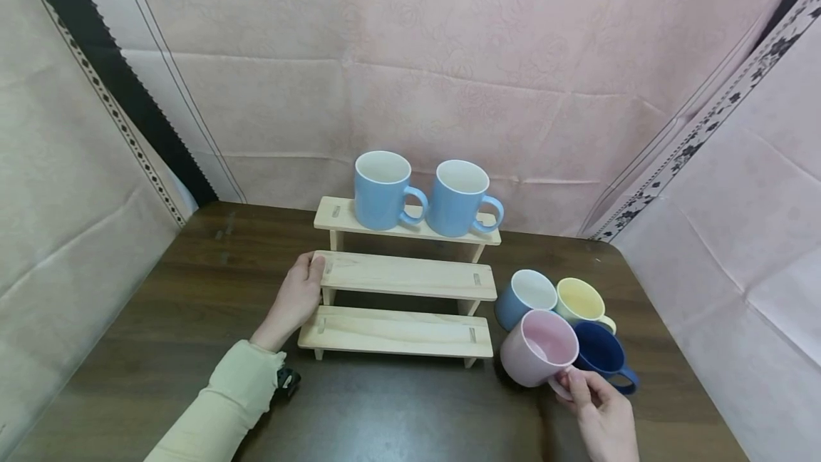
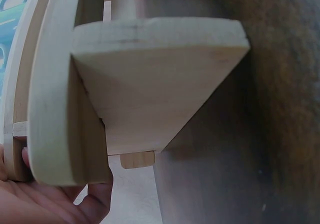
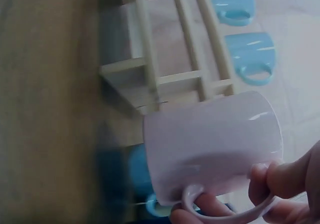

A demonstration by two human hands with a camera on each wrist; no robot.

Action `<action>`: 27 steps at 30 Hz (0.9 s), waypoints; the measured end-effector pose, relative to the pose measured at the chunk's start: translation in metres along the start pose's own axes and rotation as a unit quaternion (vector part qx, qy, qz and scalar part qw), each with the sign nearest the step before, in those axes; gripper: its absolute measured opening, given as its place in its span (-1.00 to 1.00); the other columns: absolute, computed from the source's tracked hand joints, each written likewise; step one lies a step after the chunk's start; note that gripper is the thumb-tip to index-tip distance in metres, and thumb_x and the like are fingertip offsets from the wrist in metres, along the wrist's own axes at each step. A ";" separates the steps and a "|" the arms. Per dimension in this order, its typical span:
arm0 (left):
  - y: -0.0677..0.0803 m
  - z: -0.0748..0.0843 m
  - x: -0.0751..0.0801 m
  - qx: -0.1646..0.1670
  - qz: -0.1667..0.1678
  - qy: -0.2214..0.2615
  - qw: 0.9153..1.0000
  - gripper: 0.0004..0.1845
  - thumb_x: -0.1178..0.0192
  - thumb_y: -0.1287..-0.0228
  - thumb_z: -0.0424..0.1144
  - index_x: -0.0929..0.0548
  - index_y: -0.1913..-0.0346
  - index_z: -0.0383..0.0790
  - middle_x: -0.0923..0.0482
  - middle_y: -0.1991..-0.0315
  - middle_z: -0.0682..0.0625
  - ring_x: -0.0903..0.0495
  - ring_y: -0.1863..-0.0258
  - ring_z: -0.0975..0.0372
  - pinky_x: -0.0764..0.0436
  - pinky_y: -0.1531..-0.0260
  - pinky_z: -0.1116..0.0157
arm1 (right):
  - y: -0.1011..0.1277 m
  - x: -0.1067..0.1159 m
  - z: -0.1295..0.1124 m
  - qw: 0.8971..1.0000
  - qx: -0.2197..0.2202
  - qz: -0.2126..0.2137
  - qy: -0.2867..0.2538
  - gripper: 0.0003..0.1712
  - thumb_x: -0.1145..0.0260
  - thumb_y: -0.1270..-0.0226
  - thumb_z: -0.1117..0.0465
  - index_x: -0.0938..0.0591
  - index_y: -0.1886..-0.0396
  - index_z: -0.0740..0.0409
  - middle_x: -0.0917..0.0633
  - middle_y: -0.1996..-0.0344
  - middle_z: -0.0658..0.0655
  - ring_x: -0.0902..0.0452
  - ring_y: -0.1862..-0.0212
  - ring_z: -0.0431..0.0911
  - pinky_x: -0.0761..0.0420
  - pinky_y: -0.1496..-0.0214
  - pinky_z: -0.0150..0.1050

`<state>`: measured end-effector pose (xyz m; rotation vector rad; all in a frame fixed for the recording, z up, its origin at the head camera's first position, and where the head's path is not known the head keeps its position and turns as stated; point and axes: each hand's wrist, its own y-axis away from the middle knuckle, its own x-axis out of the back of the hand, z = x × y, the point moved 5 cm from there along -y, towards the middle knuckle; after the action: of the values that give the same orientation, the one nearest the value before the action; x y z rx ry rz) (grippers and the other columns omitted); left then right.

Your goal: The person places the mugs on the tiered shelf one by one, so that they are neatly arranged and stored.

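Observation:
My left hand (image 1: 296, 298) grips the left end of the middle board of a three-tier wooden stand (image 1: 410, 275). In the left wrist view, the fingers curl under that end of the stand (image 2: 150, 89). With my right hand (image 1: 599, 408) I hold a pink mug (image 1: 539, 349) by its handle, just right of the lowest tier. The right wrist view shows thumb and fingers pinching the handle, and the pink mug (image 3: 215, 144) seems raised off the table. Two light blue mugs (image 1: 383, 191) stand side by side on the top tier, handles to the right.
Behind and right of the pink mug, another light blue mug (image 1: 526, 298), a yellow mug (image 1: 580, 301) and a dark blue mug (image 1: 601, 349) stand close together on the dark wooden table (image 1: 160, 348). Pale patterned cloth (image 1: 449, 55) hangs at the back and both sides.

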<state>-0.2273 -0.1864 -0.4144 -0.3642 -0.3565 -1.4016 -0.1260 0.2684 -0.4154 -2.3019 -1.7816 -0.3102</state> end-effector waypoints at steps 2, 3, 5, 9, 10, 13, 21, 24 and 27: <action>0.000 0.000 0.000 -0.001 0.001 0.000 1.000 -0.36 0.36 -0.60 -0.01 -0.14 -0.39 -0.54 -0.24 -0.31 -0.45 -0.20 -0.35 -0.17 -0.19 -0.32 -0.09 | 0.000 0.004 -0.009 1.000 0.013 -0.004 0.019 -0.59 -0.12 -0.50 0.26 -0.55 0.15 0.67 -0.73 0.43 -0.16 -0.67 0.38 -0.33 -0.63 0.29 -0.47; 0.000 0.000 0.001 -0.001 0.001 -0.001 1.000 -0.36 0.36 -0.60 0.00 -0.14 -0.39 -0.54 -0.24 -0.31 -0.45 -0.20 -0.35 -0.17 -0.19 -0.32 -0.09 | 0.000 0.005 -0.014 1.000 0.017 -0.006 0.025 -0.59 -0.12 -0.51 0.24 -0.56 0.15 0.65 -0.74 0.43 -0.15 -0.68 0.38 -0.32 -0.63 0.29 -0.47; 0.000 -0.001 0.001 -0.002 0.002 -0.001 1.000 -0.35 0.36 -0.60 0.00 -0.14 -0.39 -0.54 -0.25 -0.31 -0.45 -0.20 -0.35 -0.18 -0.19 -0.32 -0.09 | -0.001 0.007 -0.023 0.999 0.031 -0.016 0.016 -0.60 -0.12 -0.50 0.25 -0.56 0.16 0.65 -0.75 0.41 -0.10 -0.69 0.37 -0.29 -0.63 0.28 -0.45; 0.000 -0.001 0.001 -0.003 0.002 0.001 1.000 -0.35 0.36 -0.60 0.00 -0.14 -0.39 -0.54 -0.25 -0.31 -0.45 -0.20 -0.35 -0.18 -0.20 -0.31 -0.09 | -0.003 0.007 -0.044 0.997 0.051 -0.047 -0.031 -0.63 -0.13 -0.50 0.26 -0.56 0.18 0.62 -0.76 0.37 -0.02 -0.72 0.33 -0.19 -0.65 0.23 -0.39; 0.000 -0.002 0.001 -0.003 0.002 0.003 1.000 -0.36 0.36 -0.60 0.00 -0.14 -0.39 -0.54 -0.25 -0.31 -0.45 -0.21 -0.35 -0.18 -0.20 -0.31 -0.09 | -0.004 0.006 -0.049 0.996 0.054 -0.057 -0.045 -0.63 -0.13 -0.50 0.26 -0.56 0.17 0.62 -0.76 0.35 0.01 -0.73 0.30 -0.17 -0.65 0.21 -0.37; 0.001 -0.001 0.001 -0.002 -0.002 0.002 1.000 -0.35 0.37 -0.60 0.00 -0.13 -0.39 -0.55 -0.23 -0.32 -0.46 -0.20 -0.35 -0.19 -0.19 -0.31 -0.10 | -0.006 0.002 -0.067 0.993 0.064 -0.082 -0.056 -0.64 -0.14 -0.50 0.25 -0.57 0.16 0.59 -0.76 0.31 0.06 -0.73 0.24 -0.11 -0.65 0.15 -0.32; 0.002 -0.001 0.001 0.002 -0.005 0.004 1.000 -0.34 0.37 -0.60 0.01 -0.11 -0.40 -0.55 -0.21 -0.33 -0.46 -0.18 -0.36 -0.19 -0.18 -0.32 -0.11 | -0.017 -0.023 -0.104 0.986 0.090 -0.131 -0.047 -0.58 -0.13 -0.51 0.21 -0.55 0.16 0.63 -0.74 0.27 0.13 -0.72 0.20 -0.02 -0.66 0.11 -0.19; 0.001 -0.001 0.000 0.002 -0.004 0.007 1.000 -0.34 0.37 -0.60 0.02 -0.11 -0.40 -0.54 -0.22 -0.33 -0.45 -0.19 -0.36 -0.18 -0.20 -0.31 -0.10 | -0.022 -0.038 -0.113 0.985 0.095 -0.137 -0.033 -0.59 -0.13 -0.51 0.21 -0.58 0.14 0.60 -0.72 0.25 0.19 -0.72 0.19 -0.05 -0.66 0.12 -0.18; 0.000 -0.001 -0.001 0.002 -0.004 0.012 1.000 -0.34 0.36 -0.60 0.01 -0.11 -0.40 -0.54 -0.23 -0.32 -0.45 -0.21 -0.35 -0.17 -0.22 -0.30 -0.10 | -0.026 -0.053 -0.121 0.985 0.098 -0.144 -0.011 -0.62 -0.14 -0.50 0.20 -0.61 0.13 0.54 -0.70 0.22 0.27 -0.70 0.19 -0.09 -0.67 0.12 -0.20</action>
<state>-0.2271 -0.1862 -0.4155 -0.3425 -0.3420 -1.4112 -0.1688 0.1907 -0.3146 -1.9250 -2.0559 -0.1473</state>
